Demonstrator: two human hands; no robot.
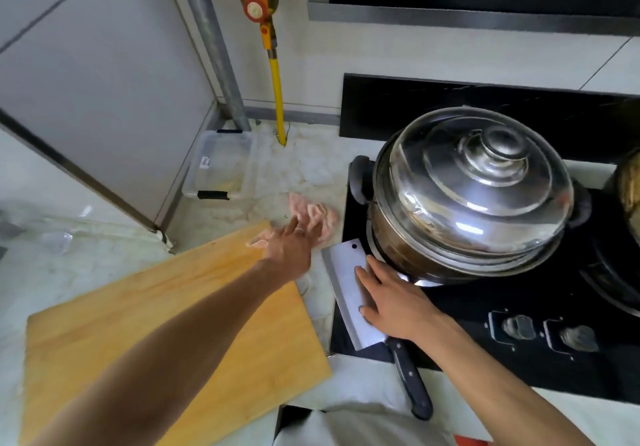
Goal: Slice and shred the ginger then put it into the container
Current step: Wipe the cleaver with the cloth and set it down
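The right hand (391, 302) lies flat on the cleaver (349, 291), its fingers (372, 272) straight and pressing the broad blade, not curled round anything. The blade rests across the left edge of the black stove (519, 359), tip toward the wall, and its dark handle runs back over the stove's front edge toward the person. Just beyond the fingertips stands a lidded steel steamer pot (474, 193), its base nearly against the blade, so there is little room on that side.

The left hand (289, 248) reaches forward past the far right corner of the wooden cutting board (166, 324), fingers (298, 224) spread and loose, released, over a crumpled pink cloth (313, 215) that lies on the desk (304, 165); whether they touch the cloth I cannot tell. A narrow strip of pale marbled desk runs between the board's right edge and the stove. The board sits at a slant, its top bare.

Further back, against the left wall, is the clear plastic container (221, 165), open, with what may be pale yellow ginger shreds (230, 186) near its front end; they are too blurred to be sure. Open desk lies between the cloth and the container. Behind it a grey pipe (214, 47) and a yellow gas hose (277, 99) with a valve run up the wall corner. Two stove knobs (516, 328) sit at the front right.
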